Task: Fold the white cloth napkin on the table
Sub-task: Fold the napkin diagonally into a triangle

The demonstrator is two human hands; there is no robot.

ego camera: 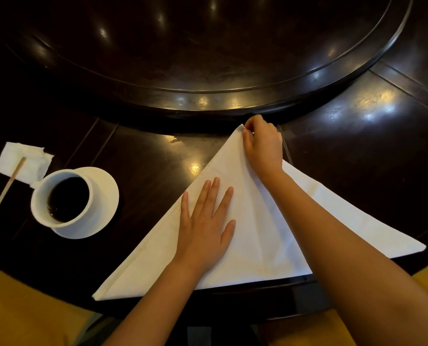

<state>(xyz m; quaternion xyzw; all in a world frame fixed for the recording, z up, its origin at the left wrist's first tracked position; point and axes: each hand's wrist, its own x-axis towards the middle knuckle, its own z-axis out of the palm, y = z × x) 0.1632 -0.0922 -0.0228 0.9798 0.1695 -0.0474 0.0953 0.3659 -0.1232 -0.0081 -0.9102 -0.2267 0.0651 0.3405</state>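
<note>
The white cloth napkin [255,226] lies on the dark table as a large triangle, its long edge near the table's front rim and its point at the far side. My left hand [206,221] rests flat, fingers spread, on the napkin's left half. My right hand [263,143] pinches the far point of the napkin between thumb and fingers, and my forearm crosses over the right half. A folded flap of the cloth runs from that point down toward the front edge.
A white cup of dark coffee [64,199] on a saucer stands left of the napkin. Beyond it lie a paper tissue [23,162] and a wooden stirrer [4,193]. A large raised turntable [208,58] fills the table's middle, just behind my right hand.
</note>
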